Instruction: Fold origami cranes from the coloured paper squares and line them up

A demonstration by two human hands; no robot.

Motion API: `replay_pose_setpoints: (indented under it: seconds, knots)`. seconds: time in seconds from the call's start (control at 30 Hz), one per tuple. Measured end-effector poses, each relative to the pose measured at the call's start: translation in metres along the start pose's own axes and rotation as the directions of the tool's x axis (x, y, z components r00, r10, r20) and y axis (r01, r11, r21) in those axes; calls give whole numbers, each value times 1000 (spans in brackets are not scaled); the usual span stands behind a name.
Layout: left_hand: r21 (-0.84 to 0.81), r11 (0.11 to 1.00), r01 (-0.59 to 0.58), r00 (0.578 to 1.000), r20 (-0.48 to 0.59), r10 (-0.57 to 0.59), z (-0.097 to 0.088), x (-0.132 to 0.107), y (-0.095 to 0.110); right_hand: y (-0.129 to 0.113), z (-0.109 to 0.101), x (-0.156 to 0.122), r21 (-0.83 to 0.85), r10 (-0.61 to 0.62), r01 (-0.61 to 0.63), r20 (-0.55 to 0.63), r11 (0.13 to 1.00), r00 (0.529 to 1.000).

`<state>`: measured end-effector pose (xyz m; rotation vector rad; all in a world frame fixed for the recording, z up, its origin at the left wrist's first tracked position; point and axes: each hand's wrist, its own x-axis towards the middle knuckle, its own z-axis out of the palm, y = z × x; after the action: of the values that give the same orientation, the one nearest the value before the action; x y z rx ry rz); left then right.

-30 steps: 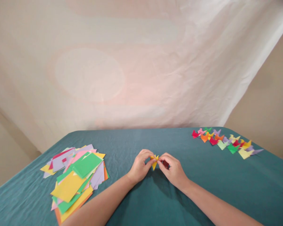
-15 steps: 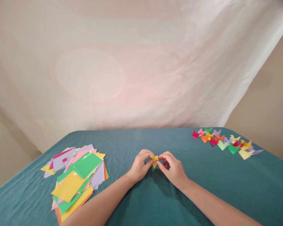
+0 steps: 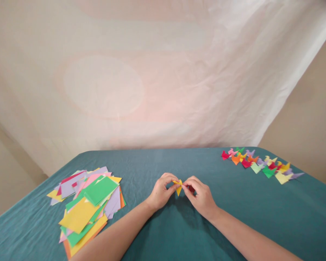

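Observation:
A small yellow origami crane (image 3: 179, 190) is held between my two hands, over the middle of the table. Thumb and fingers of my left hand (image 3: 163, 191) pinch its left side. On the other side, my right hand (image 3: 198, 194) pinches the right tip of the folded paper with thumb and forefinger. Fingertips cover parts of the crane, so its full shape is hidden.
Loose paper squares (image 3: 81, 214) in many colours lie in an overlapping heap on the left. Rows of finished paper cranes (image 3: 256, 165) stand at the back right. A dark green cloth (image 3: 163, 159) covers the table; a pale sheet (image 3: 163, 79) hangs behind.
My right fingers have shifted slightly on the crane and now pinch its right tip. More of the yellow paper's lower point shows. The left hand has barely moved.

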<state>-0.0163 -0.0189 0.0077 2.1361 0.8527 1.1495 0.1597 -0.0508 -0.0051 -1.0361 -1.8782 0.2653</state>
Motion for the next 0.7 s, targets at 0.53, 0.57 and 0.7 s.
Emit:
replay_pose_setpoints:
  seconds: [0.53, 0.57, 0.7]
  knots:
    - [39, 997, 63, 997, -54, -61, 0, -1, -8, 3, 2, 2, 34, 79, -79, -3, 996, 997]
    - [34, 998, 61, 997, -44, -60, 0, -1, -7, 3, 2, 2, 37, 75, -75, 8, 996, 997]
    - [19, 997, 69, 997, -33, -69, 0, -1, -6, 1, 1, 4, 56, 48, -50, 33, 997, 998]
